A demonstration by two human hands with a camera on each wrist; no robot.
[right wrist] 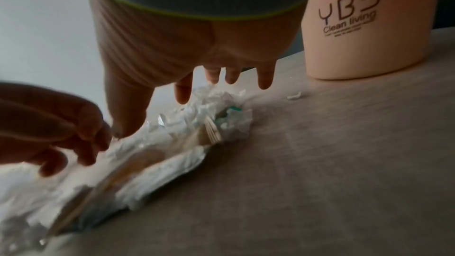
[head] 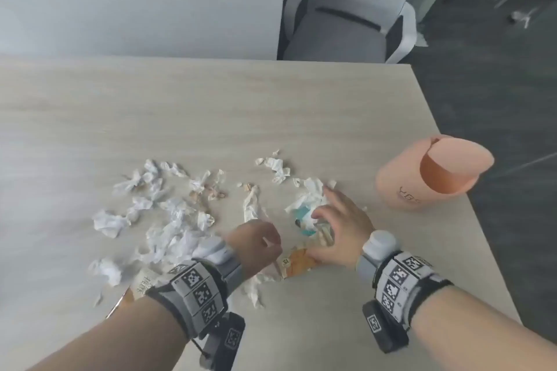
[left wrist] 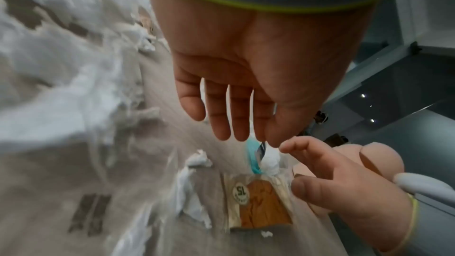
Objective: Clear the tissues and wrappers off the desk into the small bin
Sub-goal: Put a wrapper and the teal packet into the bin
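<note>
Crumpled white tissues [head: 168, 220] lie scattered over the pale wooden desk [head: 211, 105]. A clump of tissue with a teal wrapper [head: 304, 208] [right wrist: 221, 118] sits under my right hand [head: 325, 214] [right wrist: 197, 92], whose fingers spread over it; the thumb touches the clear wrapping. An orange wrapper [head: 298, 265] [left wrist: 263, 205] marked "15" lies flat between my hands. My left hand [head: 268, 242] [left wrist: 236, 131] hovers just left of it with loose fingers, holding nothing. The pink bin [head: 422, 184] [right wrist: 364, 36] stands upright at the desk's right edge, beyond my right hand.
A grey office chair [head: 346, 18] stands behind the desk's far right corner. A white partition [head: 135, 0] runs along the back edge. The desk's right edge drops to dark floor [head: 497, 99] just past the bin. Small brown scraps [head: 215, 193] lie among the tissues.
</note>
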